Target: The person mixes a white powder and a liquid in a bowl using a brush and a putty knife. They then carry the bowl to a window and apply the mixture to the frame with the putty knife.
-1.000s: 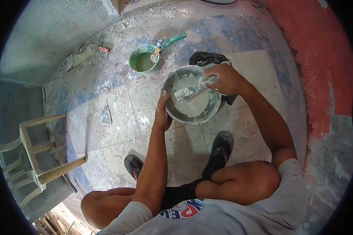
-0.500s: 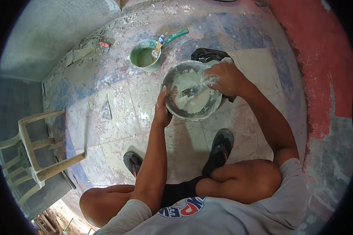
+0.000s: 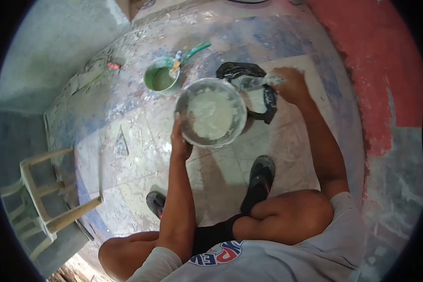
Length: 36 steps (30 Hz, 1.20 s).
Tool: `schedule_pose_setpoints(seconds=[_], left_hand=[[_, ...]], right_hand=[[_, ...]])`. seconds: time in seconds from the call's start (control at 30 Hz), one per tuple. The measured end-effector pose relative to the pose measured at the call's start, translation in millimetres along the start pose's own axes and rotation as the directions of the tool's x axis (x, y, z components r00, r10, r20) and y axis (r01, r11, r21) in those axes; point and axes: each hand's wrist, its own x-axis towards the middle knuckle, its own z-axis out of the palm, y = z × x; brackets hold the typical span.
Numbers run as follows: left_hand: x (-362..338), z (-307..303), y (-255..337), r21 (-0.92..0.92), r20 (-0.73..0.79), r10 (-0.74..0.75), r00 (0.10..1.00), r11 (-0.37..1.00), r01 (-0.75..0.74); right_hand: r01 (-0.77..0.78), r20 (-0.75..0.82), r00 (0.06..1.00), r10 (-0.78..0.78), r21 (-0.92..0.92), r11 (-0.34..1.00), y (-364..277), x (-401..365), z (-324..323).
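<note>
My left hand (image 3: 182, 140) grips the left side of a round metal bowl (image 3: 242, 115), which holds a pale, wet, plaster-like mix (image 3: 209, 114). To the right of the bowl, my right hand (image 3: 293, 84) is closed on the handle of a putty knife (image 3: 251, 83) smeared with white. Its blade points left, over an open black plastic bag (image 3: 239, 69) containing white powder (image 3: 257, 99). The bag stands on the floor just beyond and right of the bowl, partly covered by the blade.
A green dipper (image 3: 148, 77) with greyish liquid stands beyond the bowl, a paintbrush (image 3: 176, 62) leaning inside it. At left is a plastic chair (image 3: 75, 214). A triangular flat piece (image 3: 122, 143) lies on the stained tile floor (image 3: 141, 174). A red-painted wall (image 3: 366, 70) rises at right.
My right hand has lifted the putty knife out of the mix and carried it right, over the black bag. The bowl, in my left hand, appears slightly further left.
</note>
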Motion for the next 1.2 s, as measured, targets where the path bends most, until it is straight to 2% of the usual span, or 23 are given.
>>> schedule_pose_setpoints(seconds=[0.03,0.07,0.1,0.13,0.2,0.27,0.33,0.37,0.43,0.53,0.6,0.67,0.73,0.77,0.8,0.87,0.9,0.97,1.0,1.1,1.13,1.17,1.2], left_hand=[[-1,-1,1,-0.014,0.04,0.017,0.999,1.0,-0.016],[-1,-1,2,-0.012,0.016,0.045,0.999,0.999,-0.045],[0,-2,2,-0.012,0.044,0.071,0.997,0.997,-0.07],[0,-1,3,-0.011,0.067,0.096,0.993,0.995,-0.096],[-2,-2,4,0.016,0.033,0.063,0.997,0.998,-0.063],[0,-6,4,-0.005,0.01,0.046,0.999,0.999,-0.046],[0,-3,4,0.018,0.02,0.057,0.998,0.998,-0.057],[-1,-2,4,0.029,0.043,0.067,0.997,0.997,-0.068],[-1,-4,3,0.013,0.081,0.075,0.994,0.997,-0.077],[-1,-5,2,0.033,0.053,0.071,0.996,0.997,-0.073],[0,-7,1,0.043,0.037,0.062,0.997,0.997,-0.064],[0,-8,1,0.04,0.036,0.063,0.997,0.997,-0.065],[1,-8,1,0.021,0.043,0.055,0.998,0.998,-0.056],[1,-8,1,0.018,0.045,0.057,0.997,0.998,-0.058],[1,-7,1,0.02,0.06,0.068,0.996,0.997,-0.07],[-1,-6,1,0.013,0.062,0.088,0.994,0.996,-0.089],[-2,-4,2,0.002,0.046,0.075,0.996,0.997,-0.075],[-3,1,4,0.001,0.004,0.047,0.999,0.999,-0.047],[-2,1,4,-0.005,0.017,0.045,0.999,0.999,-0.045],[-6,9,4,-0.019,-0.014,0.02,1.0,1.0,-0.02],[-6,12,4,-0.005,-0.003,0.028,1.0,1.0,-0.028],[-5,13,2,0.01,0.008,0.037,0.999,0.999,-0.037],[-5,13,2,0.019,0.013,0.022,1.0,1.0,-0.022]], right_hand=[[0.006,-0.014,1.0,-0.006,0.044,0.999,15,-5,17],[0.017,-0.028,1.0,-0.015,0.089,0.996,27,-10,33],[0.064,-0.153,0.987,-0.056,0.045,0.997,20,-14,30],[0.055,-0.159,0.986,-0.048,0.04,0.998,13,-12,26],[-0.01,-0.09,0.996,0.008,-0.026,1.0,2,-10,17],[-0.019,-0.081,0.997,0.013,-0.071,0.997,11,-6,35],[-0.106,-0.024,0.994,0.104,-0.22,0.97,9,-2,46],[-0.159,0.033,0.986,0.166,-0.149,0.976,7,-1,51],[-0.164,0.047,0.984,0.17,-0.115,0.98,6,-1,64],[-0.184,0.123,0.975,0.187,-0.035,0.982,7,-4,82],[-0.193,0.186,0.968,0.167,0.131,0.972,12,-5,97],[-0.207,0.173,0.967,0.188,0.105,0.973,13,-6,94],[-0.197,0.172,0.972,0.158,0.239,0.951,22,-7,89],[-0.134,0.086,0.989,0.117,0.239,0.962,26,-10,87],[-0.13,0.084,0.99,0.113,0.237,0.963,33,-10,85],[-0.06,0.058,0.998,0.04,0.389,0.919,49,-11,80],[-0.144,-0.004,0.988,0.157,0.368,0.919,52,-16,77],[-0.263,-0.035,0.956,0.291,0.334,0.905,50,-17,60],[-0.183,-0.039,0.978,0.203,0.297,0.937,55,-14,50],[-0.205,0.015,0.977,0.213,0.343,0.917,58,-6,36],[-0.149,-0.013,0.986,0.165,0.372,0.916,53,-7,33],[-0.146,-0.003,0.987,0.158,0.365,0.92,46,-11,30],[-0.168,0.034,0.985,0.17,0.44,0.882,22,-12,14]])
